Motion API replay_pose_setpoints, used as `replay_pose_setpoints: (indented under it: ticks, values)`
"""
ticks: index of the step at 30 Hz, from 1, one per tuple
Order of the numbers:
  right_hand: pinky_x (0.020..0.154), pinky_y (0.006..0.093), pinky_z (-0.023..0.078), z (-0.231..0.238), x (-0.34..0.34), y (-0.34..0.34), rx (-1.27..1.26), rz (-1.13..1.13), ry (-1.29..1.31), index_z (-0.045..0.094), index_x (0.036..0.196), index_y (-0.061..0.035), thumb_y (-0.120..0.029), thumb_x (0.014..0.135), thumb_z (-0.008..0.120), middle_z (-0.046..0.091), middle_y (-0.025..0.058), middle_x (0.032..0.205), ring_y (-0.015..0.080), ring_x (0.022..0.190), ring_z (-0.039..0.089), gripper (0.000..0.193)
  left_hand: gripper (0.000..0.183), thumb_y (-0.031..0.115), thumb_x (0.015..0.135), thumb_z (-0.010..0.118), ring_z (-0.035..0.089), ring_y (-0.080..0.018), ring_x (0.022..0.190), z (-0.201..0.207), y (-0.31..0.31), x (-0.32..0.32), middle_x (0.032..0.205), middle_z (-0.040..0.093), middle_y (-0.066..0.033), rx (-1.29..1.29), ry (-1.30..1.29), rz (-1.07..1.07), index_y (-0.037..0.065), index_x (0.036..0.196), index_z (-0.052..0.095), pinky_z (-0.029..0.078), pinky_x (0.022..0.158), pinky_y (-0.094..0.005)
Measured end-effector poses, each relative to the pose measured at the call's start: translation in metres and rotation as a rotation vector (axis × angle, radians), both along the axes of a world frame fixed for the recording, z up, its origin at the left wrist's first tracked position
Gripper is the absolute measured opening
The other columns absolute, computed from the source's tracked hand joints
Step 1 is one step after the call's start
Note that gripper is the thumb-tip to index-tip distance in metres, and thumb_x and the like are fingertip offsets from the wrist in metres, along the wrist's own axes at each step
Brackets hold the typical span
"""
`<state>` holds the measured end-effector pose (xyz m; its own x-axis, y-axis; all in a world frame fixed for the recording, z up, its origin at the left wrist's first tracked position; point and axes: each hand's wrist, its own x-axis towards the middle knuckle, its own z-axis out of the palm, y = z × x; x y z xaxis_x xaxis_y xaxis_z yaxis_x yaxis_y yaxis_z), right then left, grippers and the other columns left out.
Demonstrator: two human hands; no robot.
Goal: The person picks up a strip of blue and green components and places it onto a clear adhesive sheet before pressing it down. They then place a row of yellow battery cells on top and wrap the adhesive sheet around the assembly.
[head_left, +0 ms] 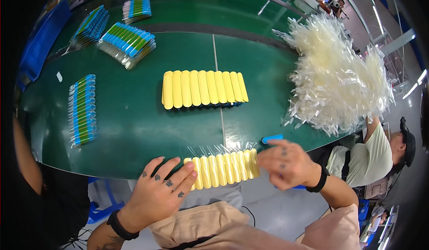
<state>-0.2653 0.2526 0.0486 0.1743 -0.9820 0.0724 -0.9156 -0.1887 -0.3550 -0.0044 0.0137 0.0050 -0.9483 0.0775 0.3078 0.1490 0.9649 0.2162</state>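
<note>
A row of yellow, round-ended flat strips (222, 169), shaped like nail files and in clear wrappers, lies side by side at the table's near edge. Loose wrapper ends stick up along its far side. My left hand (163, 185) grips the row's left end, its fingers on top and its thumb hidden. At the right end my right hand (290, 165) is curled, its fingertips against the last strip. Beyond them a stack of yellow strips (204, 89) sits mid-table with blue showing beneath. A single blue strip (272, 138) lies just past my right hand.
Blue-and-green wrapped bundles lie at the left: one long row (83, 110), a fanned stack (128, 40) and others behind. A large heap of clear wrappers (335, 78) covers the right side of the green table (134, 129). A person (368, 154) sits beyond it.
</note>
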Motion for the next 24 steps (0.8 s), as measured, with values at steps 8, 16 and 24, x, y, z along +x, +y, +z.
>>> replay_pose_setpoints:
  ticks: [8,16,24]
  values:
    - [0.089,0.0459,0.052,-0.018,-0.024,0.010,-0.174,-0.406,0.270,0.065,0.102,-0.0035,-0.003,0.073,0.080,0.068,0.0092,0.101,0.0302,0.093,0.066,0.033,0.030,0.010,0.070,0.077,0.065,-0.0275,0.105,0.004,-0.023,-0.011,0.105,0.071,-0.0039,0.458,0.134,0.060,0.010,0.100,0.072,0.049,0.091,-0.0436]
    - [0.052,0.0377,0.045,0.005,0.010,-0.070,0.060,-0.069,0.246,0.060,0.088,-0.0091,-0.015,0.081,0.075,0.055,0.0035,0.065,0.0244,0.054,0.057,0.017,0.022,0.000,0.080,0.072,0.071,-0.0230,0.083,-0.011,-0.033,-0.023,0.089,0.075,-0.0122,1.089,0.097,0.322,0.001,0.101,0.072,0.055,0.075,-0.0326]
    - [0.042,0.0360,0.047,-0.011,0.068,-0.164,-0.123,0.218,0.308,0.059,0.060,-0.0081,-0.015,0.066,0.067,0.055,0.0059,0.050,0.0220,0.050,0.064,0.013,0.028,-0.001,0.081,0.069,0.071,-0.0224,0.088,-0.020,-0.026,-0.026,0.094,0.075,-0.0125,1.213,0.288,0.367,-0.001,0.109,0.069,0.054,0.081,-0.0322]
